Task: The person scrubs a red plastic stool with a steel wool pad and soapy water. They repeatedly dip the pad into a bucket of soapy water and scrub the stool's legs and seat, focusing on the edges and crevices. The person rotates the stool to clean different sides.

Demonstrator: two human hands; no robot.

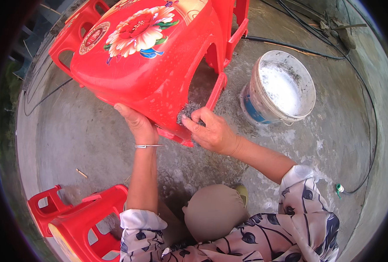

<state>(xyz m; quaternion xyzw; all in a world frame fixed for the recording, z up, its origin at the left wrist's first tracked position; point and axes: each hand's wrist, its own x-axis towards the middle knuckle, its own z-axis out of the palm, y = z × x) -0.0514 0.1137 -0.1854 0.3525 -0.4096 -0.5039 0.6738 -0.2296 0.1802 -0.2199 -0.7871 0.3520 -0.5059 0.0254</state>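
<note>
A red plastic stool point(125, 75) with a printed peony on its seat is tilted in front of me, its wet side towards me. My left hand point(140, 126) supports the stool from below near its lower edge, the thumb spread along it; part of that grip is hidden. A steel wool scourer point(188, 112) is pinched in my right hand point(213, 131) and pressed against a leg of the stool. Drops and foam streaks cover the red side around the arched opening.
A paint bucket point(254, 104) of white suds point(279, 88) stands at the right. More red stools point(92, 216) lie at lower left, others point(231, 36) behind. Black hoses point(289, 42) run along the concrete wall; a hose end with a green fitting point(339, 189) rests on the floor.
</note>
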